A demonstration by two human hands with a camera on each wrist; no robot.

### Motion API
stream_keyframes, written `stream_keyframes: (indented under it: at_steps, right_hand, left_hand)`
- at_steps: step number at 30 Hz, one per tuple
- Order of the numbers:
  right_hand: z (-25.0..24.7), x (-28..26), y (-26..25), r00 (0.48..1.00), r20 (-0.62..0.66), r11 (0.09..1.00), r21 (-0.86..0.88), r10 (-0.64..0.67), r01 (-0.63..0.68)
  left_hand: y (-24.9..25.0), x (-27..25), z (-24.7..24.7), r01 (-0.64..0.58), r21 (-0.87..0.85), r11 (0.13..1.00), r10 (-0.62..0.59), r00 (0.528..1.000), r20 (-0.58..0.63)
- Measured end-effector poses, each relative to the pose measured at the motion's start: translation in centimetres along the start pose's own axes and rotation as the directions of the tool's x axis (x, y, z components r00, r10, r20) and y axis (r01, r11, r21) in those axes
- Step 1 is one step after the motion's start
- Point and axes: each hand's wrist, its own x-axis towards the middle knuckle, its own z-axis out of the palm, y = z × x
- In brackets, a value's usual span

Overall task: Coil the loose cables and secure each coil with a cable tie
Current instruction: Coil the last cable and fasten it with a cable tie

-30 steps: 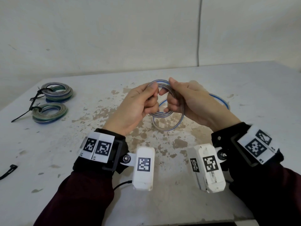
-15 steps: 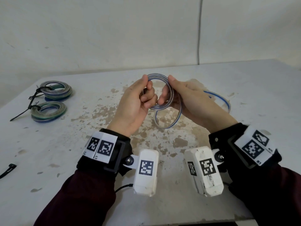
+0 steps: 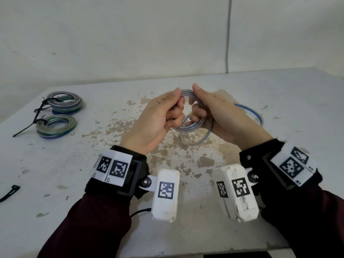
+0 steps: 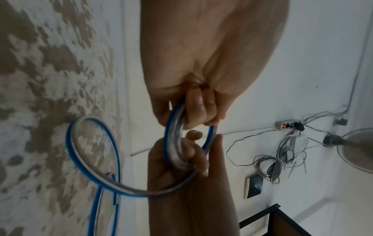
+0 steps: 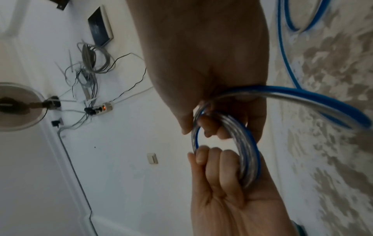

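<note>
A coil of clear cable with a blue stripe (image 3: 183,128) hangs above the middle of the table. My left hand (image 3: 173,108) grips its left side with the fingers curled through the ring. My right hand (image 3: 197,110) grips the right side, thumb on top. In the left wrist view the coil (image 4: 174,127) runs under my left hand's fingers (image 4: 199,110). The right wrist view shows the coil (image 5: 248,156) between both hands. A loose tail (image 3: 258,116) trails from the coil onto the table at the right.
Two finished coils (image 3: 65,103) (image 3: 55,125), each with a black cable tie, lie at the far left of the worn white table (image 3: 288,94). One loose black cable tie (image 3: 9,192) lies by the left edge. A wall stands just behind the table.
Both hands kept hold of the coil. My left fingers, looser half a second ago, have curled tight round it, and the hands have closed together.
</note>
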Motion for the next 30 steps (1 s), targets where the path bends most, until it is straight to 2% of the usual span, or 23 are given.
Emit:
stream_keyframes:
  at_steps: [5,8,10,13,16,19,22,24,27,30]
  right_hand:
    - [0.02,0.04,-0.07,0.997,0.072,0.991,0.12,0.042,-0.05]
    - [0.36,0.14,-0.07,0.999,0.033,0.994,0.106,0.002,-0.005]
    - [0.15,0.02,-0.16,0.999,0.03,0.998,0.068,-0.017,0.015]
    - [0.09,-0.06,0.12,0.999,0.03,0.999,-0.036,0.032,-0.031]
    - [0.22,0.26,0.19,0.999,-0.036,1.0,-0.009,0.023,-0.023]
    - [-0.06,0.32,0.03,1.0,-0.027,0.999,0.043,-0.015,0.016]
    - [0.09,0.22,0.2,0.999,0.027,0.996,0.089,-0.027,0.024]
    - [0.2,0.23,0.16,0.999,0.031,0.993,0.114,-0.016,0.013]
    - [-0.08,0.08,-0.18,0.999,0.036,1.0,0.02,-0.005,0.004]
    - [0.05,-0.08,-0.15,0.999,0.03,1.0,0.001,-0.011,0.011]
  left_hand:
    - [-0.15,0.11,0.19,-0.067,-0.096,0.993,0.057,0.993,-0.103]
    - [-0.4,0.15,0.37,-0.04,-0.149,0.988,0.031,0.998,-0.058]
    - [-0.33,0.11,0.35,0.034,-0.165,0.986,-0.035,0.999,0.0]
    - [-0.32,0.02,0.33,0.12,-0.076,0.99,-0.115,0.991,0.065]
    - [-0.57,0.1,0.49,0.013,-0.017,1.0,-0.013,1.0,0.01]
    - [-0.3,0.29,0.08,-0.082,-0.122,0.989,0.072,0.994,-0.088]
    - [-0.09,0.33,-0.31,-0.044,-0.187,0.981,0.024,0.994,-0.105]
    - [-0.04,0.21,-0.03,0.018,-0.21,0.978,-0.029,0.998,-0.051]
    - [0.03,0.02,0.44,0.098,-0.119,0.988,-0.094,0.995,0.037]
    - [-0.21,0.03,0.19,0.027,-0.03,0.999,-0.027,1.0,-0.011]
